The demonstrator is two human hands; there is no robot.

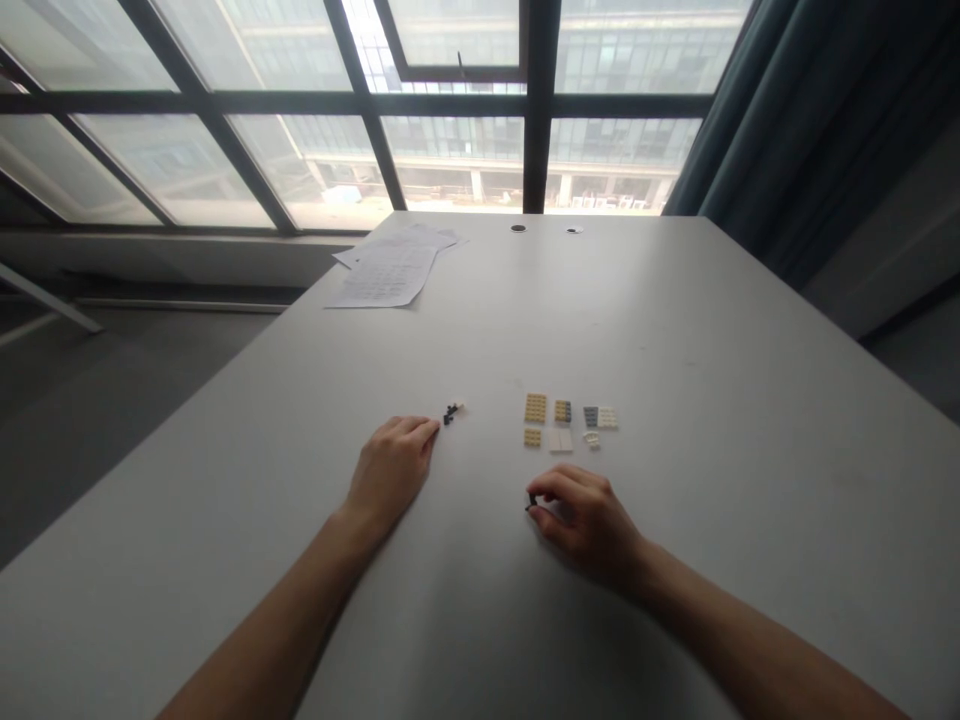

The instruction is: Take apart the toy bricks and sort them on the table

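Pinching a black piece [532,499] in the right hand [585,515] now, between thumb and fingertip. Just beyond that grip, spotting tan plates [535,407], a gray plate [591,416] and white tiles [560,440], close together on the table [480,340]. Left of the grip, resting the left hand [391,463] with fingers bunched, just beside dark bits [451,410]; cannot tell whether holding anything there. Well beyond, coming to papers [386,277], then the window [457,155].
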